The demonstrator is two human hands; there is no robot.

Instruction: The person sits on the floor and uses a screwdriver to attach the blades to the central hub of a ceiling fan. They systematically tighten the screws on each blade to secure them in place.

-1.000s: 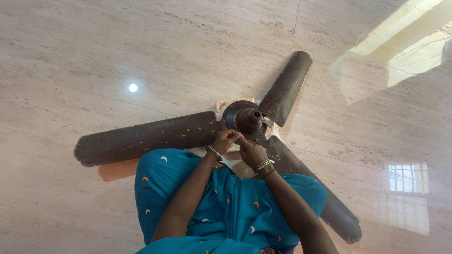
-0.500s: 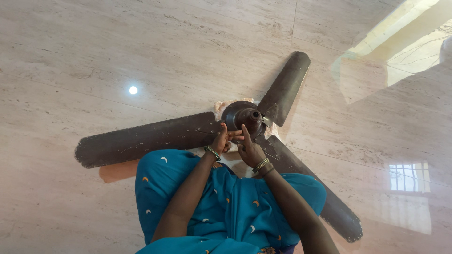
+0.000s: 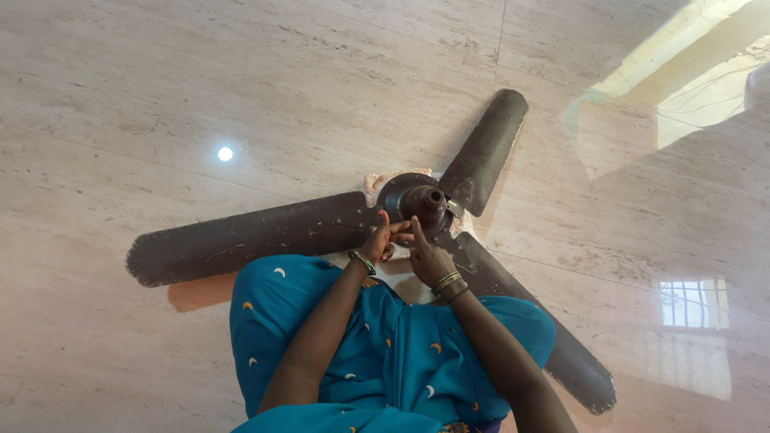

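Fan hub (image 3: pixel 423 202) just beyond both hands (image 3: pixel 405 244)

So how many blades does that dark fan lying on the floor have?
3. One blade stretches left of the motor hub, one blade points up and right, and one blade runs down right, partly behind the person's arm. No fourth shows.

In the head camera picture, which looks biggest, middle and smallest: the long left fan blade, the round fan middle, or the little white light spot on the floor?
1. Left fan blade
2. Round fan hub
3. White light spot
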